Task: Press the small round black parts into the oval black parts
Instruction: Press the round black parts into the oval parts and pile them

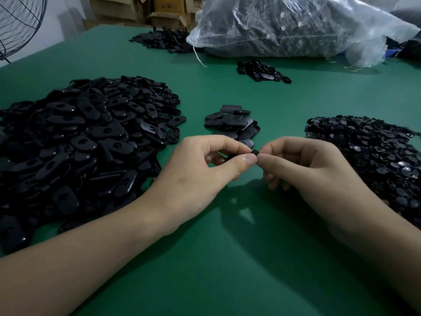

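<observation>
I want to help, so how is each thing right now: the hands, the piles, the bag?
left hand: pinches an oval black part, mostly hidden.
right hand: pinches a small black part at its fingertips.
big oval pile: heaped loose, left of the hands.
small oval pile: loose, behind the hands.
round parts pile: spread loose on the right.
plastic bag: full, lying on the table.

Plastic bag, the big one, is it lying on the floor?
No, the big plastic bag lies on top of the green table, over at its far side.
</observation>
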A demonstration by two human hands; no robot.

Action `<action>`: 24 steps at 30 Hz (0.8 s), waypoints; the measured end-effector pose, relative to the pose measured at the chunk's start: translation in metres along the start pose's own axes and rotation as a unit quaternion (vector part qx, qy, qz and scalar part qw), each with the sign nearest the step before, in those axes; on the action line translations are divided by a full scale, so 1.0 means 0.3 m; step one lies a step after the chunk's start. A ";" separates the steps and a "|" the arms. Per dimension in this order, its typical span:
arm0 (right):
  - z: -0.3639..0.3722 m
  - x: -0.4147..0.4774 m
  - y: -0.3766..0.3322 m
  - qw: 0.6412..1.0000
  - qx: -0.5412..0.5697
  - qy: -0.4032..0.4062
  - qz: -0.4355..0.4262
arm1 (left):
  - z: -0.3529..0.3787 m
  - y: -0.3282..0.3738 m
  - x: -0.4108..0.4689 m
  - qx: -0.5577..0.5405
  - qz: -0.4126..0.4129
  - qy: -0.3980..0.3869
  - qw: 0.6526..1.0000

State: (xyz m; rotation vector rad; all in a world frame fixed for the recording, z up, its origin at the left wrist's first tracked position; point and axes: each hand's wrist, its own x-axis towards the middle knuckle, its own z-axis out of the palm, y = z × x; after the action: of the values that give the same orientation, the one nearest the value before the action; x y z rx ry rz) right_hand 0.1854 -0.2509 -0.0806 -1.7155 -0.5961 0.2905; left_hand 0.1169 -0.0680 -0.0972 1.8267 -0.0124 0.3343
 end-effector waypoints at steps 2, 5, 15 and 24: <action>0.002 -0.001 0.000 1.000 -0.009 -0.006 0.000 | -0.001 0.000 0.000 0.007 0.003 0.003 1.000; -0.001 -0.005 -0.014 0.998 -0.053 -0.004 -0.024 | 0.000 -0.003 -0.001 0.042 0.005 0.005 0.999; -0.007 -0.005 -0.030 0.999 -0.038 0.015 -0.003 | -0.003 -0.003 -0.003 0.033 0.011 -0.020 0.999; -0.013 -0.002 -0.031 0.993 0.083 0.026 0.077 | -0.007 -0.003 0.001 -0.080 -0.011 -0.021 0.996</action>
State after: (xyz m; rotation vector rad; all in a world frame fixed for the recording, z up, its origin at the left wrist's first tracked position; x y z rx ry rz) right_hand 0.1848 -0.2533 -0.0710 -1.6061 -0.3912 0.3916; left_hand 0.1169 -0.0658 -0.0974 1.6730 -0.0482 0.2711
